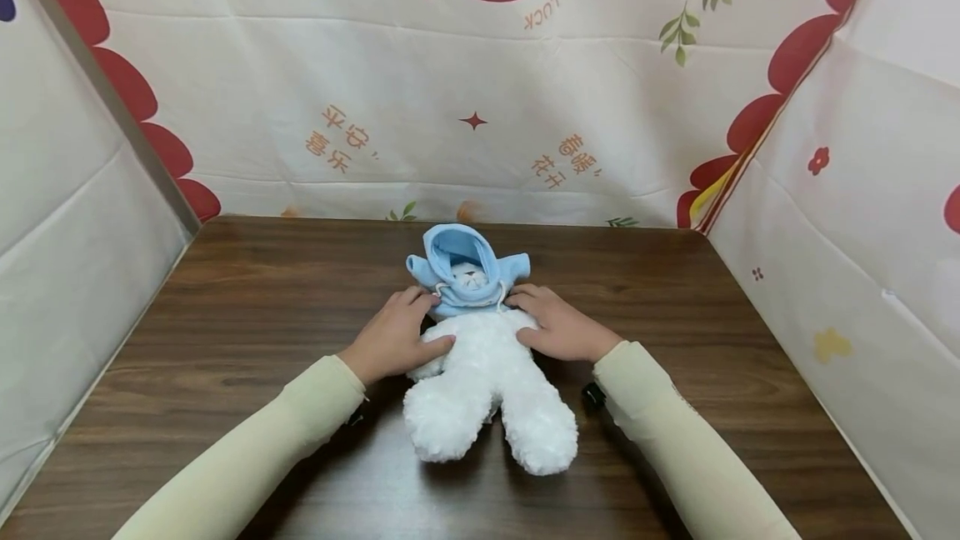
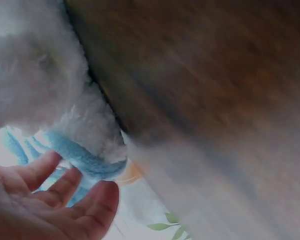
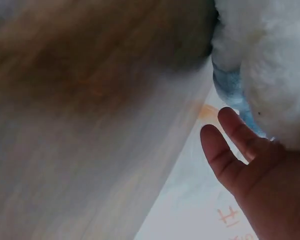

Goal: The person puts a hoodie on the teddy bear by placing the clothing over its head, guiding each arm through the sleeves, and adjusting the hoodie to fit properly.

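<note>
A white fluffy plush toy (image 1: 487, 365) lies on its back on the dark wooden table (image 1: 300, 273), legs toward me. A light blue hoodie (image 1: 476, 298) is bunched around its head and neck, hood up, its small sleeves sticking out sideways. Only part of the toy's face (image 1: 470, 275) shows inside the hood. On the toy's left side in the head view, my left hand (image 1: 401, 336) touches the hoodie's lower edge, thumb over the white fur. My right hand (image 1: 558, 325) mirrors it on the other side. Both wrist views show loosely extended fingers beside the blue cloth (image 2: 82, 152).
Behind the table hangs a white printed cloth (image 1: 420, 107) with red and orange designs. More printed cloth (image 1: 847, 215) rises along the right side, and a pale cloth wall (image 1: 82, 190) stands at the left.
</note>
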Action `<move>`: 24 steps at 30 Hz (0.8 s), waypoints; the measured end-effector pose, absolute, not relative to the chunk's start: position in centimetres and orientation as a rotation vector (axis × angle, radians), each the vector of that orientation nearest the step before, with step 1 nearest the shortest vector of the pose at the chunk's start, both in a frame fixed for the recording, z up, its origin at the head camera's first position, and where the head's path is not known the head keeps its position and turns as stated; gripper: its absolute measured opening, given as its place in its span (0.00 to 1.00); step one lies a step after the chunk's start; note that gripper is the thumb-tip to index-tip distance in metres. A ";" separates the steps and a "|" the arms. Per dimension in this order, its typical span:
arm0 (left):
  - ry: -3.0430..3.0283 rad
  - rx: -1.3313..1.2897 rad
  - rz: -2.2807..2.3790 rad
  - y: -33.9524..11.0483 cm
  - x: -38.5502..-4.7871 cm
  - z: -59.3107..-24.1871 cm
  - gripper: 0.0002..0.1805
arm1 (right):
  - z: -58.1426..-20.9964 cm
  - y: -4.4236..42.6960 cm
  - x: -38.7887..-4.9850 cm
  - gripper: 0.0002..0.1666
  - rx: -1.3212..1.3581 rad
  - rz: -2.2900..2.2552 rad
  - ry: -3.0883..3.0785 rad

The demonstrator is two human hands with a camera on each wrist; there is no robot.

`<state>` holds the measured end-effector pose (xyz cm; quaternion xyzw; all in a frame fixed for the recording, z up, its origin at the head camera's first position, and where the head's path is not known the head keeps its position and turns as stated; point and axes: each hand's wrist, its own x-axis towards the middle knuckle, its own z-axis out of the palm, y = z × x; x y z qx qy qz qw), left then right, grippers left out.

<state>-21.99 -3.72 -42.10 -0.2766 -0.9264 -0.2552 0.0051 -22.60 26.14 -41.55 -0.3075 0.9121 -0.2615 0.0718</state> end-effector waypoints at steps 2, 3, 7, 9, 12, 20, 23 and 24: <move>-2.915 -0.868 -0.787 -3.7 -21.9 -42.2 0.38 | -41.4 26.0 -22.8 0.32 -0.934 -0.758 2.735; -2.918 -0.870 -0.790 -3.8 -21.9 -42.2 0.38 | -41.5 25.9 -22.9 0.31 -0.953 -0.759 2.726; -2.894 -0.911 -0.841 -3.7 -22.0 -42.6 0.32 | -41.8 25.8 -23.1 0.20 -1.014 -0.833 2.634; -2.884 -0.941 -0.866 -3.6 -22.2 -42.9 0.26 | -42.0 25.8 -23.1 0.17 -1.018 -0.885 2.574; -2.878 -0.979 -0.879 -3.5 -22.4 -43.1 0.18 | -42.1 25.8 -23.3 0.16 -1.000 -0.922 2.536; -2.854 -1.034 -0.848 -3.4 -22.3 -42.9 0.13 | -42.2 25.2 -23.6 0.06 -0.987 -0.882 2.582; -2.833 -1.072 -0.824 -3.4 -22.3 -42.8 0.13 | -42.0 25.0 -23.5 0.06 -0.966 -0.872 2.622; -2.826 -1.089 -0.813 -3.4 -22.3 -42.7 0.13 | -42.0 24.9 -23.5 0.06 -0.965 -0.873 2.639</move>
